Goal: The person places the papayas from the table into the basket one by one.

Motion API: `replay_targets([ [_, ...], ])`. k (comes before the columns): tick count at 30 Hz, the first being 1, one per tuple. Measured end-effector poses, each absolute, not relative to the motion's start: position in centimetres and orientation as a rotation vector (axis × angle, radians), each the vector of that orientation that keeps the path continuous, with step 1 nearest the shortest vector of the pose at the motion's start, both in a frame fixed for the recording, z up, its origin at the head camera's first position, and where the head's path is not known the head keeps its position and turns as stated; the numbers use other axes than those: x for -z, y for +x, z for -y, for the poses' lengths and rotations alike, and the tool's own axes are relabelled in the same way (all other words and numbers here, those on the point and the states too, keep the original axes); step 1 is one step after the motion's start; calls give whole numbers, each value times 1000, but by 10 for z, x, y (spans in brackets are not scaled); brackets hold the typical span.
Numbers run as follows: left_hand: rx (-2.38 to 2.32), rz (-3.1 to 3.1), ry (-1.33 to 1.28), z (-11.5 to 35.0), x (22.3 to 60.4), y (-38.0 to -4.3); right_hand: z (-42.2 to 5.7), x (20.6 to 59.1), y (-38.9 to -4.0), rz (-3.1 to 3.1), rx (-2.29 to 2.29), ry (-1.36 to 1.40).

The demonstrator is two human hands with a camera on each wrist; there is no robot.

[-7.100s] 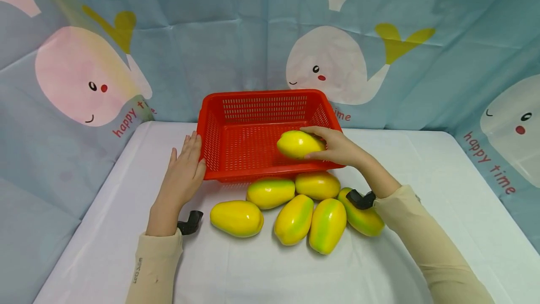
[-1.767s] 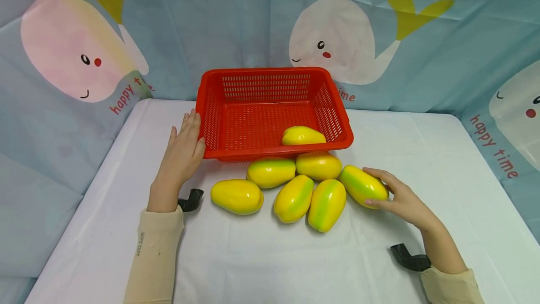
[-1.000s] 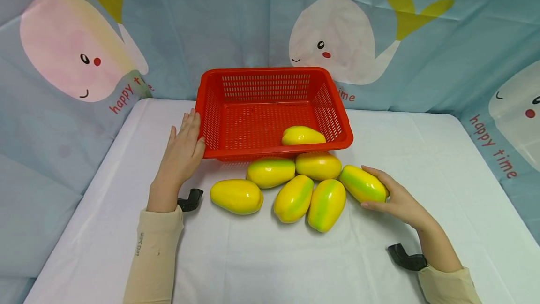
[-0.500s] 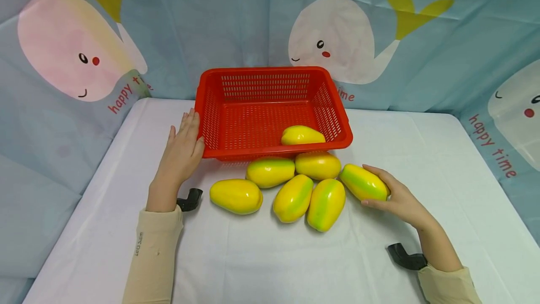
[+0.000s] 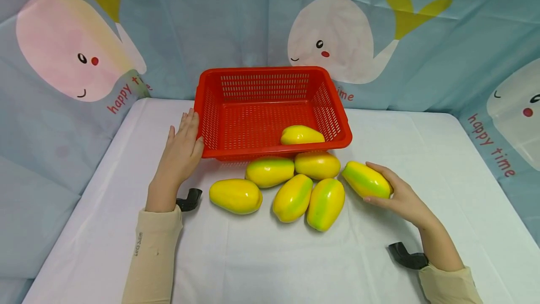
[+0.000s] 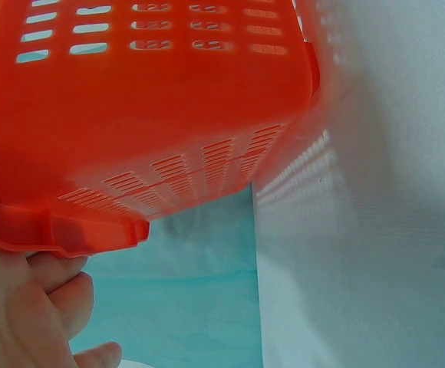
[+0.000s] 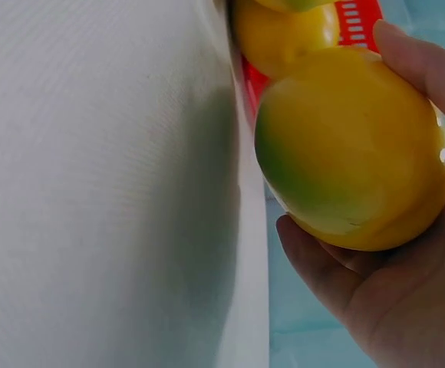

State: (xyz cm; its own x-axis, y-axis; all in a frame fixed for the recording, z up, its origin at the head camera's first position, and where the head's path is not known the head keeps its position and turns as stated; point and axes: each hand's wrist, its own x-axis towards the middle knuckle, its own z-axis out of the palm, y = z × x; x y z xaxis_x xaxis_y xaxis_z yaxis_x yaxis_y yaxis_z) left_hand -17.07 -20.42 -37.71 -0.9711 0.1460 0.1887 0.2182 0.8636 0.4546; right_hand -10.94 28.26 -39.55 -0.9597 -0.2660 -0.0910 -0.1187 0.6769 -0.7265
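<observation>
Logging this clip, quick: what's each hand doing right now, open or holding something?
Left hand: open, touching the red basket.
Right hand: closed, holding a yellow-green fruit.

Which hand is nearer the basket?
Left. The left hand is at the basket's left side, touching it. The right hand is apart from it, beyond its front right corner toward the person, holding a fruit.
</observation>
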Motion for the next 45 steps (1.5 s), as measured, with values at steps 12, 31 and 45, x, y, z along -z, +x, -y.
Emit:
replay_targets([
  [12, 734, 2888, -290, 204, 377, -171, -283, 388, -107, -2717, 1154, -295],
  [31, 734, 2880, -299, 203, 377, -172, -283, 363, -104, -2845, 1120, -408],
  [45, 729, 2872, -301, 205, 379, -172, -274, 340, -110, -2890, 1156, -510],
])
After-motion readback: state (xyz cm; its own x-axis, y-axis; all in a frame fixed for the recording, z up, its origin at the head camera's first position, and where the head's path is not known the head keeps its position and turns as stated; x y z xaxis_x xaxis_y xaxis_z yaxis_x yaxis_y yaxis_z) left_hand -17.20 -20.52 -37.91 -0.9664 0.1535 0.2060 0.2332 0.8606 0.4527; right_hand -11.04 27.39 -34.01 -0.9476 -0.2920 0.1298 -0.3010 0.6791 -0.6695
